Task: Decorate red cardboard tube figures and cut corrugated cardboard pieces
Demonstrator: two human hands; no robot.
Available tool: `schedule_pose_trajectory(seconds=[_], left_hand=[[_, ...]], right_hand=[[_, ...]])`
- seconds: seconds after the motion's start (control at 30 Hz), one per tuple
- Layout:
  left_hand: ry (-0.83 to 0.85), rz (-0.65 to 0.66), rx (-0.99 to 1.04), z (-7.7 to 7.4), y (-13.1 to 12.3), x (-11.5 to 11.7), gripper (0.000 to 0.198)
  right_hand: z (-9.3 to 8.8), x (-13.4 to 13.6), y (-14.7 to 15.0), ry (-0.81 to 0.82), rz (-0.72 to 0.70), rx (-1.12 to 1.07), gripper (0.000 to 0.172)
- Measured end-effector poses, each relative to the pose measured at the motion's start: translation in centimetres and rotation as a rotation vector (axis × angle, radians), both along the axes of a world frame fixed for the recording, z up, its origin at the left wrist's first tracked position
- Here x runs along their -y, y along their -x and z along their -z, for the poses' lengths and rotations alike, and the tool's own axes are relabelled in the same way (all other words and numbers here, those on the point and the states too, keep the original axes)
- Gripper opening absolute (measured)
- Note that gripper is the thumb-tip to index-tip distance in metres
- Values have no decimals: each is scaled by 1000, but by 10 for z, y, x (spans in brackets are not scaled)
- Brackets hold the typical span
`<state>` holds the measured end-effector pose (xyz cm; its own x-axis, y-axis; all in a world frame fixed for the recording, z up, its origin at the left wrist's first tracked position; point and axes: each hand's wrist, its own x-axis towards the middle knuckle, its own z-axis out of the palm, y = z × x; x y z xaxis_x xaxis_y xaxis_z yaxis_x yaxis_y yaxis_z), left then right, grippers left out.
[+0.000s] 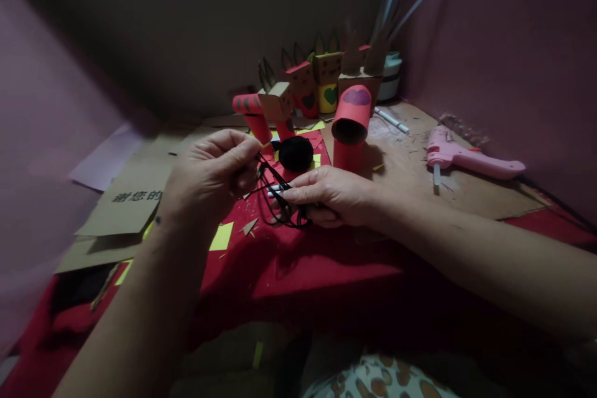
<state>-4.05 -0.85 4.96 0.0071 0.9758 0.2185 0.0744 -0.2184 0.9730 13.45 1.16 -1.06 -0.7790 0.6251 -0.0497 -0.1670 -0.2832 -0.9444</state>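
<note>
The black strands (276, 199) lie at the centre of the frame, stretched between both hands above the red sheet (298, 261) that covers the worktop (410, 155). The left hand (209, 171), left of centre, has its fingertips pressed together and pinches the upper end of the strands. The right hand (333, 196), right of centre, pinches the looped lower end between thumb and fingers, together with a small white piece (275, 187) whose kind cannot be told. The loops hang tangled below the right fingers.

Judgement: the step in hand appears to be drawing one strand out of the bundle. It is best done with a firm pinch at both ends and a light, even pull. The hands should stay clear of the black pom-pom (295, 152) just behind them and of the red tube (351, 127) beyond it. The pink glue gun (466, 158) lies well apart at the right of the frame.
</note>
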Motion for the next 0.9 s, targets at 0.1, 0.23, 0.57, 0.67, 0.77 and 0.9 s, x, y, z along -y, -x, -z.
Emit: schedule_pose_trajectory(seconds=[0.1,0.23,0.57,0.67,0.77,0.9], left_hand=[[-5,-38,-65,-4,3,1,9],[-7,-40,-88,-7,3,1,12],[-116,-92,-198,-14,-10,9,11],[-178,-100,-282,-13,-10,10,10],[-194,-79,-331,-11,-10,12,9],[-221,-37,-375,-10,-14,16,5]], right_hand=[[-1,1,-1,-60,-10,-16,16],[-1,3,-2,-102,2,-1,19],[-22,2,-9,-422,366,156,37],[-27,1,-7,-541,596,58,39],[-32,4,0,-499,557,-38,47],[-40,10,9,-338,310,-68,37]])
